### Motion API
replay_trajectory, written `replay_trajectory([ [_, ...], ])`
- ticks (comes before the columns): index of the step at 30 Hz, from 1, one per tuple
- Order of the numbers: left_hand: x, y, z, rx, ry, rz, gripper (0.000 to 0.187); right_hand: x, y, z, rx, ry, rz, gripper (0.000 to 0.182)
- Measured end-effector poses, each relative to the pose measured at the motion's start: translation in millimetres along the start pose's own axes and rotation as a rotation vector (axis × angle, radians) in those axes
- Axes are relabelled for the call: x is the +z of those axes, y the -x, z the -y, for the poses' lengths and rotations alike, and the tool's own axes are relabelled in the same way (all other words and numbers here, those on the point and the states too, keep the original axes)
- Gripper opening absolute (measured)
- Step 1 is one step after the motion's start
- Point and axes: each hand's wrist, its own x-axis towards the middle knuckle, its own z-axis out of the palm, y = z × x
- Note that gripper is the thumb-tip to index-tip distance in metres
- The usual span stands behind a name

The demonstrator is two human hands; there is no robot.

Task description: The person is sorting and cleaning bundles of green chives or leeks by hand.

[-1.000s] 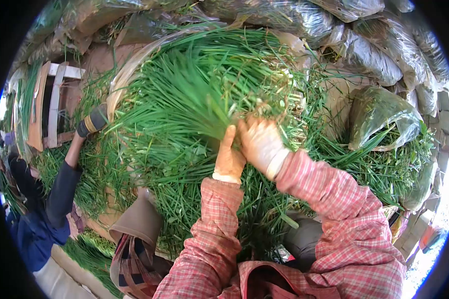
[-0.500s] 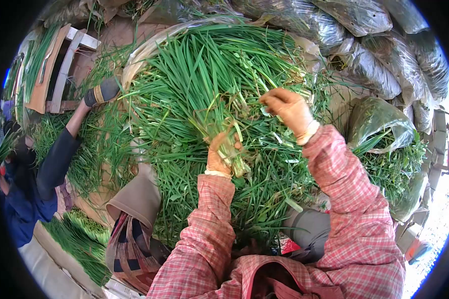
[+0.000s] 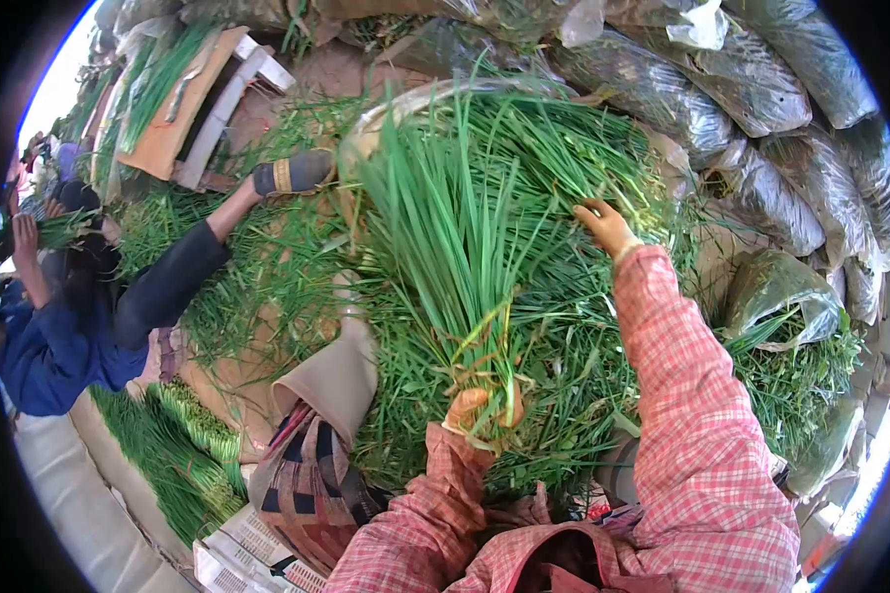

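Plastic bags (image 3: 643, 89) lie past our loose right hand (image 3: 606, 227); our left hand (image 3: 468, 408), clutching a green bunch (image 3: 453, 262), has come nearer us.

Plastic sacks (image 3: 761, 94) stacked along far right edge of floor (image 3: 331, 79). Open plastic bag (image 3: 781, 292) laid near right edge, loose greenery (image 3: 801, 381) strewn beside it. Wooden frame (image 3: 190, 99) propped at far left corner. Person in blue (image 3: 59, 346) seated at left edge, 1 shoe (image 3: 311, 170) banded in tan. Bundled stalks (image 3: 153, 465) lined up at near left corner, printed sheet (image 3: 239, 553) placed nearby.
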Motion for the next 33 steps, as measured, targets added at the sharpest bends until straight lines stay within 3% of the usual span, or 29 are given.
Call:
replay_trajectory([
  [1, 6.9, 6.2, -3.3, -0.003, 0.000, -0.002, 0.059, 0.8, 15.8, 4.1, -0.068, -0.184, 0.029, 0.072],
  [2, 14.6, 10.3, -7.1, 0.018, -0.040, -0.020, 0.060, 2.5, 54.0, 37.7, 0.103, -0.435, 0.233, 0.082],
  [5, 32.7, 26.1, -10.4, -0.004, -0.078, -0.126, 0.060, 54.7, 135.2, 58.4, 0.033, -0.858, 0.609, 0.081],
  [6, 55.4, 32.2, -15.2, -0.019, -0.100, -0.282, 0.049, 69.3, 157.3, 73.1, -0.016, -0.942, 0.633, 0.075],
  [8, 48.8, 38.5, -23.8, -0.221, -0.278, -0.292, 0.039, 83.8, 190.6, 96.2, -0.036, -0.963, 0.629, 0.064],
  [10, 36.3, 44.1, -15.9, -0.150, -0.460, -0.356, 0.033, 87.1, 206.1, 105.1, 0.107, -0.899, 0.605, 0.065],
  [12, 35.1, 57.4, -13.2, -0.045, -0.917, -0.337, 0.034, 88.0, 227.6, 109.5, -0.047, -0.936, 0.577, 0.068],
  [13, 54.1, 65.0, -9.7, 0.028, -0.962, -0.328, 0.028, 77.6, 244.8, 122.2, -0.093, -0.845, 0.524, 0.066],
  [14, 54.3, 69.5, -7.7, 0.131, -1.278, -0.306, 0.032, 78.7, 248.6, 122.7, -0.208, -0.842, 0.543, 0.056],
  [18, 88.9, 102.3, 0.2, 0.136, -1.617, -0.381, 0.036, 85.4, 277.7, 110.9, -0.169, -1.065, 0.506, 0.047],
  [20, 87.3, 121.9, -10.2, 0.057, -1.630, -0.039, 0.044, 63.6, 308.3, 130.9, -0.155, -1.074, 0.539, 0.049],
  [21, 124.2, 137.7, -25.9, -0.164, -1.683, 0.029, 0.058, 62.9, 306.3, 123.4, -0.161, -1.006, 0.596, 0.050],
  [22, 130.8, 148.4, -47.0, -0.175, -1.608, 0.289, 0.067, 60.6, 303.2, 116.0, -0.235, -0.998, 0.683, 0.053],
  [23, 96.3, 147.3, -71.2, -0.244, -1.273, 0.379, 0.075, 48.2, 316.2, 125.8, -0.269, -0.999, 0.700, 0.054],
  [24, 128.8, 168.7, -108.4, -0.334, -1.312, 0.132, 0.080, 36.1, 330.6, 136.7, -0.303, -0.999, 0.720, 0.055],
  [25, 88.9, 165.0, -147.8, -0.133, -1.225, 0.254, 0.085, 30.9, 336.6, 138.3, -0.349, -0.999, 0.754, 0.054],
  [26, 127.1, 180.6, -148.8, 0.041, -1.029, 0.108, 0.091, 25.2, 343.4, 141.9, -0.374, -0.975, 0.778, 0.055],
  [27, 118.3, 175.1, -163.8, 0.137, -1.042, 0.144, 0.097, 20.3, 353.0, 146.5, -0.371, -0.986, 0.823, 0.056],
  [30, 142.7, 135.9, -145.4, 0.217, -0.892, 0.398, 0.099, 15.6, 371.2, 156.0, -0.401, -0.908, 0.893, 0.058],
  [31, 182.2, 132.3, -122.6, 0.243, -0.843, 0.500, 0.096, 15.1, 378.9, 159.8, -0.414, -0.870, 0.887, 0.058],
  [33, 204.9, 134.6, -105.2, 0.367, -0.765, 0.291, 0.089, 27.5, 376.4, 149.5, -0.349, -0.718, 0.921, 0.063],
])
